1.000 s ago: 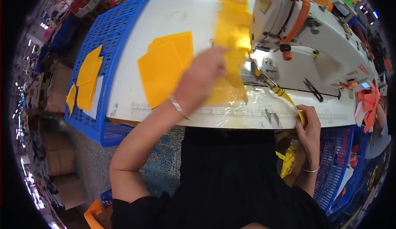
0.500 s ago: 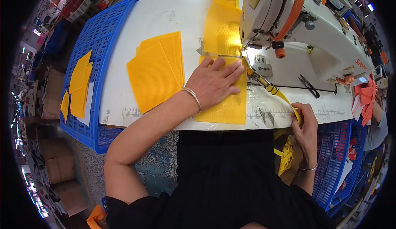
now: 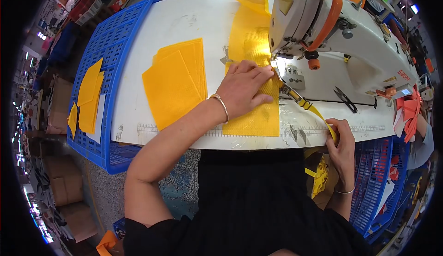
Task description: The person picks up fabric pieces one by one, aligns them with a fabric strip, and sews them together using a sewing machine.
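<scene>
My left hand lies on a yellow mesh fabric panel, its fingers laid flat close to the presser foot of the sewing machine. Another yellow fabric panel extends behind the needle, its far end folded over. Yellow binding tape runs from a metal binder guide beside the needle down to my right hand. The right fingers are closed on this tape near the table's front edge. My left fingers cover part of the seam area.
Stacked yellow fabric pieces lie on the white table, left of my forearm. Black thread snips rest right of the needle. Blue crates stand at the left and lower right. Another person's arm is at far right.
My left hand and the front panel have moved slightly right and away from me, toward the needle. The visible gap between the two panels is now covered by my fingers. My right hand barely moved.
</scene>
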`<state>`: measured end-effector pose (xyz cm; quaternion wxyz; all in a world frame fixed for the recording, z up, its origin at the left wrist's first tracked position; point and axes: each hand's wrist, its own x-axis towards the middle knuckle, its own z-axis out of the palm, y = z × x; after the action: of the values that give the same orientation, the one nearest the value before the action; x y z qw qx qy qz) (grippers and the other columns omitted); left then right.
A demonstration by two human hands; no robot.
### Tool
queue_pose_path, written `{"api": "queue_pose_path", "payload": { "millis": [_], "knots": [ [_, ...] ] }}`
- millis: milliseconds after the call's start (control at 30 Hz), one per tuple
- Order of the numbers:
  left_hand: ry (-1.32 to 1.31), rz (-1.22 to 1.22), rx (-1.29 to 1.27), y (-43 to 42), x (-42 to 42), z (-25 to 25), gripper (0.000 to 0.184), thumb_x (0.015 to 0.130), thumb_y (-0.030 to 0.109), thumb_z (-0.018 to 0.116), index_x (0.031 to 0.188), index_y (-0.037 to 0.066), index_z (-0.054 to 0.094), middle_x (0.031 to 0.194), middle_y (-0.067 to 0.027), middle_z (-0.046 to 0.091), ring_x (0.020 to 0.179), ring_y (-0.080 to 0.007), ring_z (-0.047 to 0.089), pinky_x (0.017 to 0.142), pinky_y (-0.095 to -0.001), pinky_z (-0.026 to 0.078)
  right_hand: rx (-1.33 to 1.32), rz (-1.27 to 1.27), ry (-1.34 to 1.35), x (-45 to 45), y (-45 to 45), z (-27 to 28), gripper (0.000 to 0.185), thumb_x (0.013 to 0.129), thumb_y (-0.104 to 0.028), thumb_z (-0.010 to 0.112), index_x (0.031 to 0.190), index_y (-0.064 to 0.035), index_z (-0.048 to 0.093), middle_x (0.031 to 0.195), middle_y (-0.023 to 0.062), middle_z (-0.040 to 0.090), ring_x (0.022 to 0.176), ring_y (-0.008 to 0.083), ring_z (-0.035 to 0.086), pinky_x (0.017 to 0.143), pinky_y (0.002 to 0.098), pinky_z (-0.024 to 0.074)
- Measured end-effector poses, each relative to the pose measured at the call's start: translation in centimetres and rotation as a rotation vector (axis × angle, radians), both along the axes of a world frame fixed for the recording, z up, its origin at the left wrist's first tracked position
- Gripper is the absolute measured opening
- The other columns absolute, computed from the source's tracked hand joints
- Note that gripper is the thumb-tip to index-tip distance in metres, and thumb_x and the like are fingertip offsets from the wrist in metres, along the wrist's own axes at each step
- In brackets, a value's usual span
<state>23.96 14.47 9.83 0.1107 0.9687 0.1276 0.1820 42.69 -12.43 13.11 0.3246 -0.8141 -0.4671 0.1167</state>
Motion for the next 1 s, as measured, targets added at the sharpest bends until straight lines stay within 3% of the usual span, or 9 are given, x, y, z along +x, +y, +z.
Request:
{"api": "queue_pose_path", "payload": {
  "millis": [67, 267, 400, 567, 733, 1000],
  "knots": [
    [0.006, 0.023, -0.134, -0.3, 0.0, 0.2, 0.051, 0.095, 0.043, 0.061, 0.133, 0.010, 0.055, 0.134, -0.0066, 0.060, 0.122, -0.0266, 0.047, 0.107, -0.0395, 0.031, -0.011, -0.010, 0.006, -0.2, -0.1, 0.1, 0.038, 0.079, 0.011, 0.054, 0.114, -0.0015, 0.063, 0.096, 0.0073, 0.053, 0.081, 0.0168, 0.048, 0.071, 0.0253, 0.0419],
    [0.016, 0.056, -0.179, -0.1, 0.5, 0.0, 0.046, 0.093, 0.038, 0.065, 0.128, 0.010, 0.058, 0.134, -0.0083, 0.061, 0.123, -0.0281, 0.047, 0.108, -0.0413, 0.030, 0.011, -0.010, 0.034, 0.0, -0.1, 0.0, 0.038, 0.079, 0.012, 0.055, 0.114, -0.0016, 0.063, 0.097, 0.0073, 0.053, 0.081, 0.0171, 0.048, 0.071, 0.0256, 0.0422],
    [-0.167, -0.005, 0.086, 0.7, 1.0, -1.8, 0.042, 0.092, 0.035, 0.067, 0.125, 0.009, 0.059, 0.129, -0.0063, 0.061, 0.118, -0.0266, 0.049, 0.104, -0.0389, 0.034, -0.010, -0.018, 0.059, 0.0, -0.1, 0.2, 0.038, 0.079, 0.012, 0.055, 0.113, -0.0015, 0.063, 0.097, 0.0073, 0.053, 0.081, 0.0173, 0.049, 0.072, 0.0255, 0.0425],
    [-0.024, 0.039, 0.145, -0.8, 1.3, -0.5, 0.040, 0.095, 0.036, 0.064, 0.123, 0.008, 0.060, 0.120, -0.0050, 0.059, 0.111, -0.0244, 0.050, 0.098, -0.0355, 0.039, 0.015, -0.018, 0.050, 0.1, -0.2, -0.1, 0.039, 0.078, 0.013, 0.055, 0.113, -0.0015, 0.063, 0.097, 0.0071, 0.053, 0.082, 0.0171, 0.049, 0.073, 0.0251, 0.0427],
    [-0.157, -0.029, 0.243, -0.6, 1.3, -1.0, 0.036, 0.095, 0.034, 0.063, 0.121, 0.008, 0.062, 0.114, -0.0038, 0.057, 0.105, -0.0221, 0.049, 0.092, -0.0329, 0.042, -0.017, -0.048, 0.072, 0.0, -0.1, 0.1, 0.040, 0.077, 0.013, 0.055, 0.113, -0.0015, 0.063, 0.098, 0.0071, 0.053, 0.083, 0.0170, 0.049, 0.074, 0.0251, 0.0432],
    [-0.149, -0.057, 0.180, -0.6, 0.7, -0.8, 0.035, 0.094, 0.034, 0.064, 0.117, 0.008, 0.064, 0.112, -0.0041, 0.057, 0.103, -0.0213, 0.050, 0.089, -0.0331, 0.043, -0.003, -0.037, 0.074, 0.0, -0.2, 0.0, 0.042, 0.076, 0.013, 0.055, 0.114, -0.0016, 0.063, 0.097, 0.0074, 0.054, 0.083, 0.0171, 0.049, 0.074, 0.0253, 0.0435]
  ]
}}
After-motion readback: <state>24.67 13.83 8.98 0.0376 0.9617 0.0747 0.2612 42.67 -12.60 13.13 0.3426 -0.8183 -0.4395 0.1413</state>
